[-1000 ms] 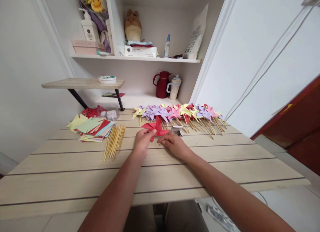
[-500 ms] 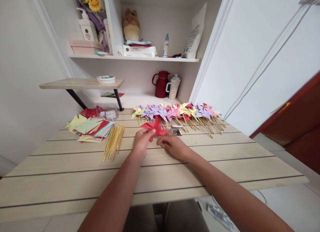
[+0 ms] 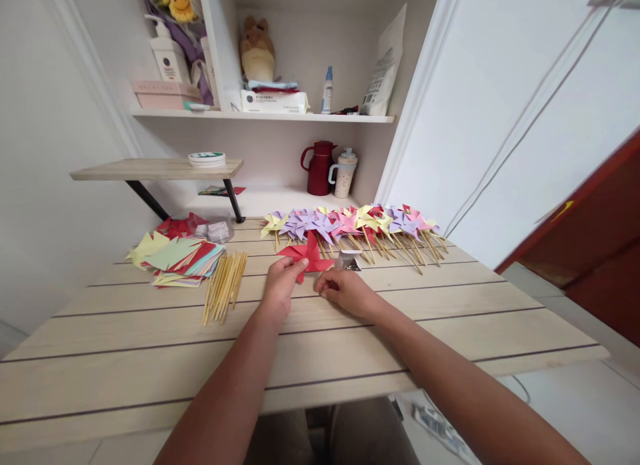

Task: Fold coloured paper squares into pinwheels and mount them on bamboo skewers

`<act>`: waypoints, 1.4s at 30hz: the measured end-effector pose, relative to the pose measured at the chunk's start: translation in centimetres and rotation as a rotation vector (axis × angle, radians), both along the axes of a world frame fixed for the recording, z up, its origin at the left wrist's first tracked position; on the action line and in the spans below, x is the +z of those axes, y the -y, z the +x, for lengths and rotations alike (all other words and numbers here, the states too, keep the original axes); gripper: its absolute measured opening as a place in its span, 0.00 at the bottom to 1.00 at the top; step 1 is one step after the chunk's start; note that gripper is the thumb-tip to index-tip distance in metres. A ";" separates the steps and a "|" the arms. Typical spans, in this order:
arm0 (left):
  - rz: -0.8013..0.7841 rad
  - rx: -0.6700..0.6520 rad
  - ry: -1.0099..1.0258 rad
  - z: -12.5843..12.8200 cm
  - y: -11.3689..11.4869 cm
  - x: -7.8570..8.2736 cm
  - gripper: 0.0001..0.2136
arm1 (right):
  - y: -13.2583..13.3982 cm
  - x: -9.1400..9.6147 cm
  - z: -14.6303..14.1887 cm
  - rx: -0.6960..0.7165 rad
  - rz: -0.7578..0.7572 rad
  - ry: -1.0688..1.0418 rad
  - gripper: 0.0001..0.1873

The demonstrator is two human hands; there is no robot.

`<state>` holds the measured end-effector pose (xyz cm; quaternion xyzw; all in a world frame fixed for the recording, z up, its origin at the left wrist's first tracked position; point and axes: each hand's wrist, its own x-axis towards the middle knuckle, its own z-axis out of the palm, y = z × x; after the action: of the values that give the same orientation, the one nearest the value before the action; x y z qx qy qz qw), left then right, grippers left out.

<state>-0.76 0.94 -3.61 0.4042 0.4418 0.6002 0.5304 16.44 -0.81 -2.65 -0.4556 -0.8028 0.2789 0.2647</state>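
A red paper pinwheel (image 3: pixel 312 253) is pinched at its left blade by my left hand (image 3: pixel 281 283), thumb on top. Just right of it, my right hand (image 3: pixel 343 290) rests low over the table with its fingers curled and their tips together; whatever they hold, if anything, is too small to make out. Behind the right hand sits a small open box (image 3: pixel 349 260) with tiny dark metallic pieces in it. No stick shows on the red pinwheel.
Finished pinwheels on sticks (image 3: pixel 370 225) lie in a row at the back. On the left are loose wooden sticks (image 3: pixel 225 288), a pile of coloured paper (image 3: pixel 183 257) and a clear plastic container (image 3: pixel 219 230). A small raised shelf (image 3: pixel 160 169) stands behind them.
The right hand has drawn its fingers closer together and moved slightly away from the pinwheel. My left hand keeps its pinch. The whole view has shifted a little.
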 end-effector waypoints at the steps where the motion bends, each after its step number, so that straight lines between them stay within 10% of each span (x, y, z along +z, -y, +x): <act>1: 0.000 0.001 0.001 0.0 0.0 0.0 0.14 | 0.0 -0.1 0.0 -0.009 -0.004 -0.006 0.12; 42: 0.000 0.009 0.013 0.1 0.1 0.2 0.14 | -0.4 -0.9 -0.3 -0.082 0.005 0.017 0.06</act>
<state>-0.64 0.83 -3.43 0.3984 0.4399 0.6052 0.5306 16.14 -0.37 -3.50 -0.4896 -0.7865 0.2619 0.2703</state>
